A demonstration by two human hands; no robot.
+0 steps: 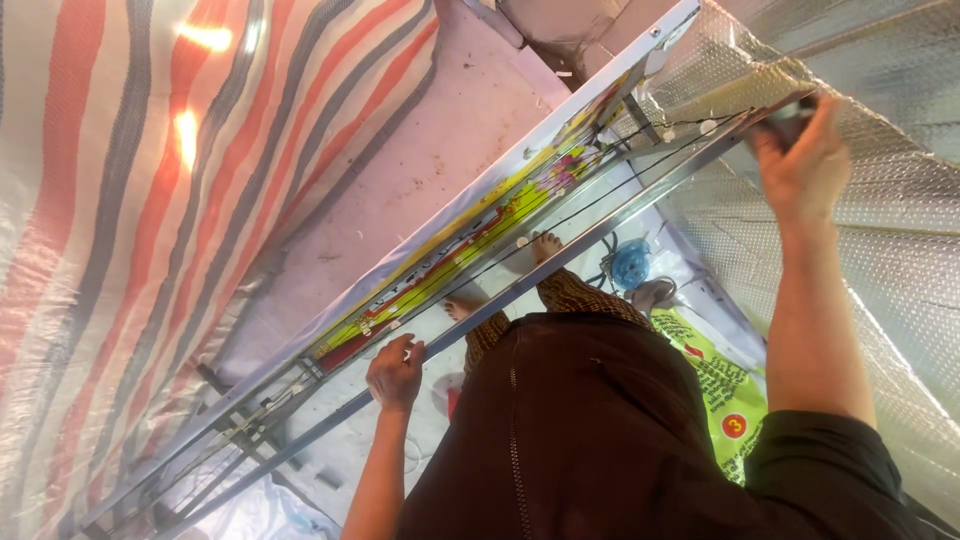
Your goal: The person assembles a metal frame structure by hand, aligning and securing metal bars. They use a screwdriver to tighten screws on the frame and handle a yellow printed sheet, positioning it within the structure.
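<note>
A long metal frame runs diagonally across the view, with two rails and thin dark cords stretched between them. My left hand (395, 372) is closed around the near rail (560, 262) at its lower part. My right hand (800, 152) grips the same rail at its upper end, fingers wrapped over a dark end piece. The far rail (470, 198) lies parallel beyond it. A yellow and red printed sheet (470, 235) shows under the cords. My bare feet (545, 245) stand beneath the frame, and my dark brown garment (590, 430) fills the lower middle.
A red, white and grey striped tarpaulin (130, 220) covers the left side. Silver bubble foil (890, 200) lines the right. A blue round object (630, 263) and a green printed sheet (722, 385) lie on the floor. Pinkish floor (440, 140) stretches beyond the frame.
</note>
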